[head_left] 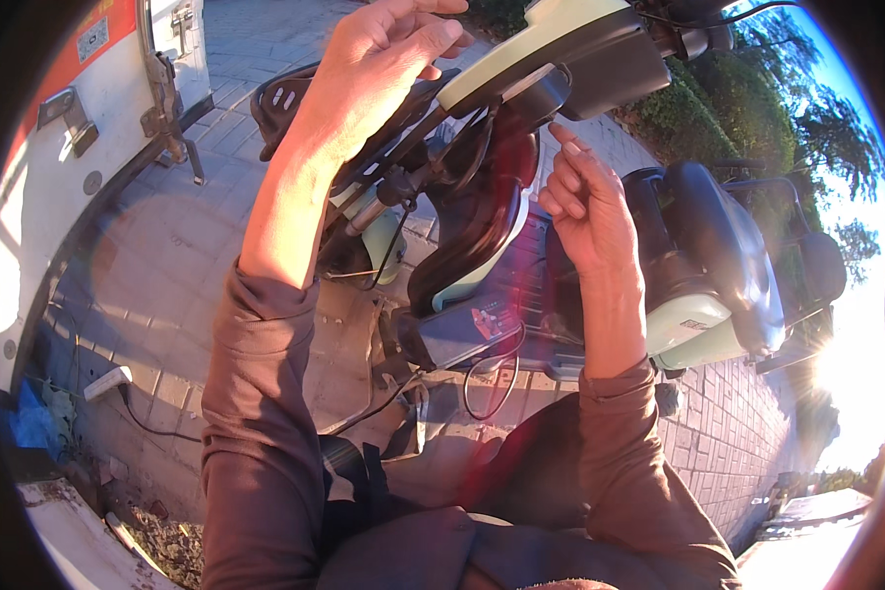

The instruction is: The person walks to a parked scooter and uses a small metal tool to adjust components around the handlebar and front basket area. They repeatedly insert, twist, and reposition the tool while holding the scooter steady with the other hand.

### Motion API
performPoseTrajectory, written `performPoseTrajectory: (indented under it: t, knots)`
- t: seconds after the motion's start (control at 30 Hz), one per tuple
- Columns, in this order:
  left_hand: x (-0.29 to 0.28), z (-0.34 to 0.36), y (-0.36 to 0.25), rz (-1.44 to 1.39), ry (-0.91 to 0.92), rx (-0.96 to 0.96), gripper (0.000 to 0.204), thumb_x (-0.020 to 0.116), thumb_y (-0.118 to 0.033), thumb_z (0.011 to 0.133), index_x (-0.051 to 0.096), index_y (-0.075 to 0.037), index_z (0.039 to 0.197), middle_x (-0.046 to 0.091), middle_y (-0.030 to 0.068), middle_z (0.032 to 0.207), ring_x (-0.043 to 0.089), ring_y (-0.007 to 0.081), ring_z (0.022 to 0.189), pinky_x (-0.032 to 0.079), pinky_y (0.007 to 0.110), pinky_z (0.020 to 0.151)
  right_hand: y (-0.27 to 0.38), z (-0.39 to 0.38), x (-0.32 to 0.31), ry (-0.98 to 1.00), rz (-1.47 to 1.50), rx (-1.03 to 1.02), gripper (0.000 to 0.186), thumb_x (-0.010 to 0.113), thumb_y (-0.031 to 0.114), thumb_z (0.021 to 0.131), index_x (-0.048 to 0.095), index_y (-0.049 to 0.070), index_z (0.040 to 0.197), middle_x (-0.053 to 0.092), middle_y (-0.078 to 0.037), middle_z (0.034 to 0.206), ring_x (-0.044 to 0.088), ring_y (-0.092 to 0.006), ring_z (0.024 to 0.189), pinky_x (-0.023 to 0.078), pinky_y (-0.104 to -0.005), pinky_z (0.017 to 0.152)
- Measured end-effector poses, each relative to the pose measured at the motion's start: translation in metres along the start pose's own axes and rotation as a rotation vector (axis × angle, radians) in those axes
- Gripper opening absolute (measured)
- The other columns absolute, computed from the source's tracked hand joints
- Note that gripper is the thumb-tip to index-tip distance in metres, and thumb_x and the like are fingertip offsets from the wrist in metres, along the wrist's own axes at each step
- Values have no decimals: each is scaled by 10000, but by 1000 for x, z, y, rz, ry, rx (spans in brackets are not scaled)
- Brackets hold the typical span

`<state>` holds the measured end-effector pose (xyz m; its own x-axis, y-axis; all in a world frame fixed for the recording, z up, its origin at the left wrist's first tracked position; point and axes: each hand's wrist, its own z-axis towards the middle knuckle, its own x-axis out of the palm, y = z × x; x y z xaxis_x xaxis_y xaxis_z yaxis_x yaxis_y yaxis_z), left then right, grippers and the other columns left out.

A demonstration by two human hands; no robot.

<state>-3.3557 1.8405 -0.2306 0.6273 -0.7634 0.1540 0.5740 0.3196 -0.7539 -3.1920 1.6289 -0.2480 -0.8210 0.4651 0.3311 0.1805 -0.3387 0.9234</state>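
Observation:
A pale green and black scooter stands in front of me, with its pale green handlebar cover (492,71) at the top. My left hand (388,59) is raised beside the left end of this cover. Its thumb and fingers are spread, and nothing shows in them. Just under the black underside (605,74) of the cover is my right hand (590,202). Its index finger points up close to that part, while the other fingers curl loosely; I cannot tell whether it touches. Below the cover, the column area shows exposed black parts and a metal tube (369,211).
A dark box (467,329) with a looped cable sits by the footboard. The black seat (723,251) is at the right. A white vehicle door (49,197) stands left. A white plug (108,383) with a cord lies on the paving (167,256). Low sun glares at right.

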Motion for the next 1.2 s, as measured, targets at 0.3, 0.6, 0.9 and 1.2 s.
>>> performPoseTrajectory:
  t: [0.3,0.6,0.9,1.2]
  knots:
    - [33,-12,44,700,15,182,510,749,-223,954,579,-30,1394,664,165,1324,673,313,1156,525,399,980,-7,-41,-27,15,-156,219,383,621,151,1042,572,-15,1384,426,60,716,354,-22,525,375,-231,569]
    - [54,-9,70,1073,-76,390,444,769,-264,890,635,-66,1265,733,128,1113,671,380,1058,463,456,935,-38,-73,-47,188,-161,479,323,652,134,1030,614,7,1325,481,75,743,408,-23,585,399,-227,584]
    - [70,-4,60,1145,-133,432,383,856,-272,822,740,-28,1094,749,165,967,699,391,854,542,458,814,-41,-84,-50,316,-278,425,276,624,126,1040,632,9,1290,476,86,742,409,-10,648,359,-216,586]
    - [67,-9,69,1268,-180,574,341,840,-260,832,736,-39,1071,739,159,989,664,401,952,494,490,873,-32,-85,-50,338,-286,375,301,605,127,1028,601,-20,1290,496,73,752,422,-15,659,353,-228,580]
